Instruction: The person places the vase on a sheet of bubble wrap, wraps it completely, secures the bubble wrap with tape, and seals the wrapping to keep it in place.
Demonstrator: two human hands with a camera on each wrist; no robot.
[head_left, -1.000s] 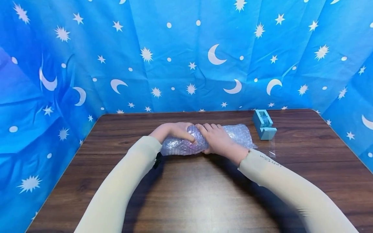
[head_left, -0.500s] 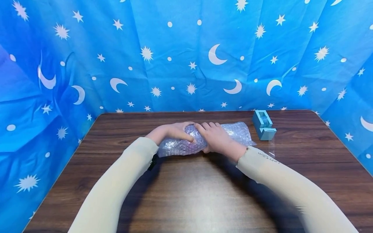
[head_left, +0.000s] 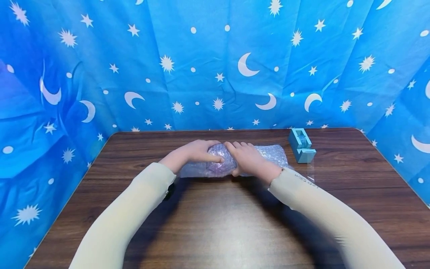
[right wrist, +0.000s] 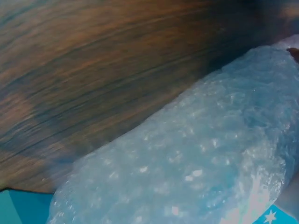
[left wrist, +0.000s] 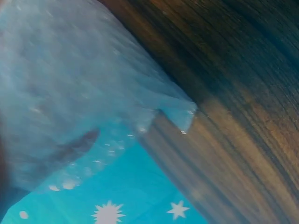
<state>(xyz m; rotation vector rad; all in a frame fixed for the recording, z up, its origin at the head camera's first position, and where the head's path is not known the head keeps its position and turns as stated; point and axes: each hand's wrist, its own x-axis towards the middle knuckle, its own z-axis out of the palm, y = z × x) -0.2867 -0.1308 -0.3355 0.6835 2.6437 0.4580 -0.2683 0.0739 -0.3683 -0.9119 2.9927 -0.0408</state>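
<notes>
A bubble wrap bundle [head_left: 220, 168] lies across the far middle of the table. Its centre bulges round with a pinkish tint; what is inside cannot be made out. My left hand [head_left: 197, 151] grips the left side of the bulge, thumb across the near face and fingers behind. Close beside it, my right hand [head_left: 249, 160] holds the bulge from the right, thumb towards me. Flat loose wrap sticks out past both hands. A ragged end of the bubble wrap [left wrist: 79, 70] fills much of the left wrist view; bubbled film [right wrist: 187, 158] spreads across the right wrist view.
A light blue tape dispenser [head_left: 301, 145] stands right of the bundle, with a clear tape strip [head_left: 310, 172] hanging off its front. The dark wooden table [head_left: 221, 224] ends at a blue star-and-moon cloth [head_left: 201, 86] behind and at both sides.
My left hand has shifted slightly left along the bundle, and its thumb now lies straighter over the bulge. The wrap at the left looks flatter. My right hand keeps its grip.
</notes>
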